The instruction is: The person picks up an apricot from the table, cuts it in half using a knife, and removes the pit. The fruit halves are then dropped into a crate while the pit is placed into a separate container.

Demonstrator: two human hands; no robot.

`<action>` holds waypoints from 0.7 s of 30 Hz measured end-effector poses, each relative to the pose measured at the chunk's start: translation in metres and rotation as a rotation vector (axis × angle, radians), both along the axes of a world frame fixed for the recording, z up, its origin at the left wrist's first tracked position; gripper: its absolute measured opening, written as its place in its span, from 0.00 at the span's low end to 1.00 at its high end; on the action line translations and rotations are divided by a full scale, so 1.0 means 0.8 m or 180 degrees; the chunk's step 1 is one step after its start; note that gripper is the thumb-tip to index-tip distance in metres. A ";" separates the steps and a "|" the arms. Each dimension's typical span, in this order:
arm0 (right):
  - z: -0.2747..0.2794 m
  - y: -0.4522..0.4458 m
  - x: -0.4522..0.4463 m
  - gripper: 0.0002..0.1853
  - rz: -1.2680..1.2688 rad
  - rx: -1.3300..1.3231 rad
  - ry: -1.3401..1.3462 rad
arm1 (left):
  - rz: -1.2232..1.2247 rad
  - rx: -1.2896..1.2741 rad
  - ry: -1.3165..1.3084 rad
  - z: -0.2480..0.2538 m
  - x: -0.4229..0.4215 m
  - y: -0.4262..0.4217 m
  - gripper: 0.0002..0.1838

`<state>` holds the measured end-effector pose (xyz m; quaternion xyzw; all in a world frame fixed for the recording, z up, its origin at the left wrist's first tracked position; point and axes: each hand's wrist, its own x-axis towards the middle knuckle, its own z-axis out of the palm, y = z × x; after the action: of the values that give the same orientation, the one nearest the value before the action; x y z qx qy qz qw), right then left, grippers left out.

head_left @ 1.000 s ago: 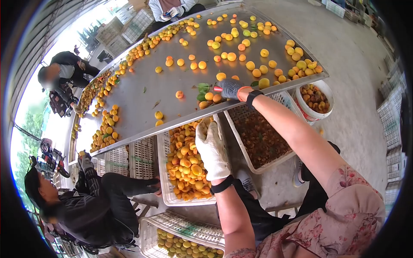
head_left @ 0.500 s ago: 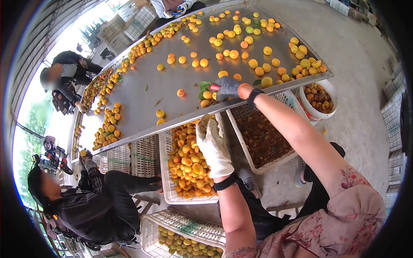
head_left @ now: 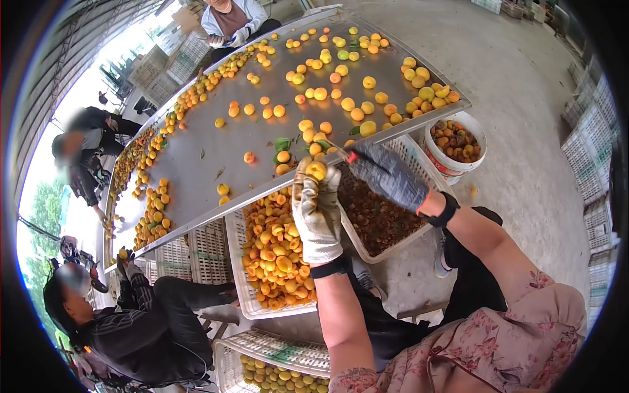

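My left hand (head_left: 316, 213), in a white glove, holds a yellow-orange apricot (head_left: 316, 171) at its fingertips, just off the near table edge. In a grey glove, my right hand (head_left: 386, 173) is closed around a small red-handled tool (head_left: 352, 157) whose thin tip points toward the apricot. Several whole apricots (head_left: 306, 124) and green leaves lie on the metal table (head_left: 216, 141) beyond my hands. Below my left hand stands a white crate of opened apricot halves (head_left: 275, 255). Under my right hand is a crate of dark brown pieces (head_left: 380, 219).
A white bucket (head_left: 457, 141) of brownish fruit stands at the table's right corner. One person in black (head_left: 137, 314) sits at the left, another (head_left: 85, 150) farther back, and a third (head_left: 232, 23) at the far end. A crate of greenish apricots (head_left: 282, 376) is at the bottom.
My right hand has drawn back from the table with the tool. My left hand has risen slightly and now holds an apricot. The view has shifted a little.
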<state>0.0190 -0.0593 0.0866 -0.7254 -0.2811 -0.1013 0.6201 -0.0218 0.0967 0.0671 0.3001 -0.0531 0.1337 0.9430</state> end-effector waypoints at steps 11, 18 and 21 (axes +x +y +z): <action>-0.012 -0.019 -0.036 0.13 -0.0316 -0.0713 -0.0305 | -0.0032 0.0212 -0.0004 0.003 0.010 -0.035 0.20; -0.019 -0.033 -0.030 0.13 -0.0415 -0.1056 -0.1084 | 0.0005 0.0274 0.0331 0.008 0.012 -0.052 0.18; -0.026 -0.033 -0.031 0.11 0.0137 -0.0032 0.0732 | 0.0008 0.0172 0.0508 -0.007 0.015 -0.060 0.14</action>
<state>-0.0060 -0.0853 0.0655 -0.7291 -0.2242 -0.0027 0.6467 -0.0099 0.0488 0.0618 0.3352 0.0191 0.1090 0.9356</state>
